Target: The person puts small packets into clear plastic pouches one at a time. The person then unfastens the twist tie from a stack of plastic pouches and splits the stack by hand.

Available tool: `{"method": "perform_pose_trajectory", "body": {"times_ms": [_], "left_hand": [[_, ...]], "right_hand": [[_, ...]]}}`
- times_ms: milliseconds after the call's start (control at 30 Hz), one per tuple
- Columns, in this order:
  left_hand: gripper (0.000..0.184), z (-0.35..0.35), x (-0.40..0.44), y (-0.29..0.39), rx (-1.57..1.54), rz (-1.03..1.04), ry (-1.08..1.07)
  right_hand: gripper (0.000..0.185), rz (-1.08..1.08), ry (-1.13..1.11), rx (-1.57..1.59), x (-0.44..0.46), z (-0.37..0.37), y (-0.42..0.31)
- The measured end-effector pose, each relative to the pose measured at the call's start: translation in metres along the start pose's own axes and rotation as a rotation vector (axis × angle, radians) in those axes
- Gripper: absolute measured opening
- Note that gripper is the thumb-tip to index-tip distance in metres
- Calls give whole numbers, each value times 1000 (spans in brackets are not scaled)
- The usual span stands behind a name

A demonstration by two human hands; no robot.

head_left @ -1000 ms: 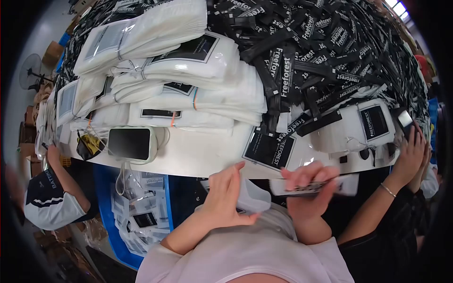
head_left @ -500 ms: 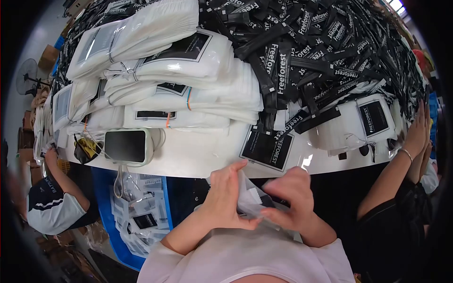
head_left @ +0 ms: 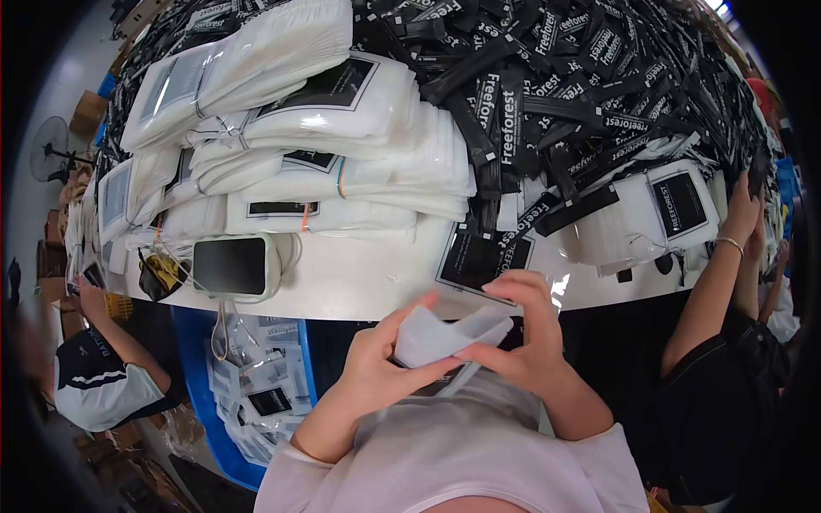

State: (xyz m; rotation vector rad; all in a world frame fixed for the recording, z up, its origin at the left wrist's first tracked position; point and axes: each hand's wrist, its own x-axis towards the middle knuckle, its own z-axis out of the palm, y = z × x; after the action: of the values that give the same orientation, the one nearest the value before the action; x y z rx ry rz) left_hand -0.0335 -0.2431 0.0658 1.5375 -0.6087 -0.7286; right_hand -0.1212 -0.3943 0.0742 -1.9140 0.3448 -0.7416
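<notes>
Between my two hands, in front of my chest, is a frosted plastic bag (head_left: 440,335) with its mouth spread apart. My left hand (head_left: 374,357) grips its left side, thumb in front and fingers behind. On the other side my right hand (head_left: 532,338) pinches the bag's edge with the thumb, its fingers curved up and apart. Part of a dark label shows low on the bag. Just beyond, at the table's edge, lies a black-printed FREEFOREST bag (head_left: 479,261). What is inside the held bag cannot be made out.
Bundled white bags (head_left: 333,184) are stacked at left, and a heap of black Freeforest sachets (head_left: 547,94) covers the back. A phone (head_left: 231,265) rests near the edge. Below it stands a blue bin (head_left: 195,385) with packed bags. Co-workers' arms (head_left: 727,256) are at both sides.
The bag's mouth has widened and turned up toward me. My right hand's fingers, blurred before, have risen and now curve beside the bag. Co-workers' hands at both sides have shifted.
</notes>
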Motion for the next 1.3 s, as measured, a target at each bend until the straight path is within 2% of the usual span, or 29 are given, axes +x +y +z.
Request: {"method": "perform_pose_trajectory", "body": {"times_ms": [100,200,300,333,400,433,467,500,533,567,600,633,667,767,833,900,933,967,1067,1167,1300], "left_hand": [[31,-9,-5,-8,-407,-62,-123],[15,-14,-3,1,-26,-35,-112],[14,-16,-2,1,35,221,-65],[18,-23,-4,2,-15,216,-99],[23,-55,-17,-2,-111,236,-301],[25,-73,-31,1,-223,173,-258],[26,-103,-41,7,-151,176,-314],[26,-138,-67,9,126,1,-285],[33,-156,-82,17,404,-244,-236],[38,-152,-89,16,534,-271,-157],[43,-145,-94,14,666,-295,-77],[49,-139,-95,12,798,-318,4],[58,-131,-90,11,703,-320,-70],[51,-92,-62,6,326,-203,-255],[45,-59,-38,-4,276,-138,-284],[45,-21,-8,-21,467,221,-279],[42,0,10,-26,530,382,-258],[39,19,27,-31,592,546,-235],[36,50,55,-39,874,643,-232],[36,49,57,-58,856,668,-243],[34,44,47,-57,846,689,-208]], "right_hand": [[23,109,-372,253,-17,-7,13],[12,52,-385,206,-17,-5,12],[9,8,-461,206,-15,-1,12],[9,-9,-495,213,-13,1,12],[17,-205,-549,123,-4,-2,10],[21,-299,-574,78,1,-3,11],[22,-292,-520,-58,8,-12,17],[22,-243,-403,-144,13,-20,33],[22,-249,-357,-383,25,-30,42],[26,-331,-311,-668,35,-35,48],[27,-365,-312,-820,38,-35,56],[26,-434,-313,-801,41,-35,62],[24,-506,-315,-783,44,-35,67],[21,-674,-270,-571,44,-44,77],[23,-686,-191,-358,38,-54,79],[27,-606,-82,-131,27,-67,76],[39,-480,-133,-335,28,-72,75],[40,-415,-178,-460,35,-67,71],[45,-249,-299,-783,51,-44,72],[42,-471,-252,-795,57,-43,91],[28,-673,-127,-642,46,-54,84]]}}
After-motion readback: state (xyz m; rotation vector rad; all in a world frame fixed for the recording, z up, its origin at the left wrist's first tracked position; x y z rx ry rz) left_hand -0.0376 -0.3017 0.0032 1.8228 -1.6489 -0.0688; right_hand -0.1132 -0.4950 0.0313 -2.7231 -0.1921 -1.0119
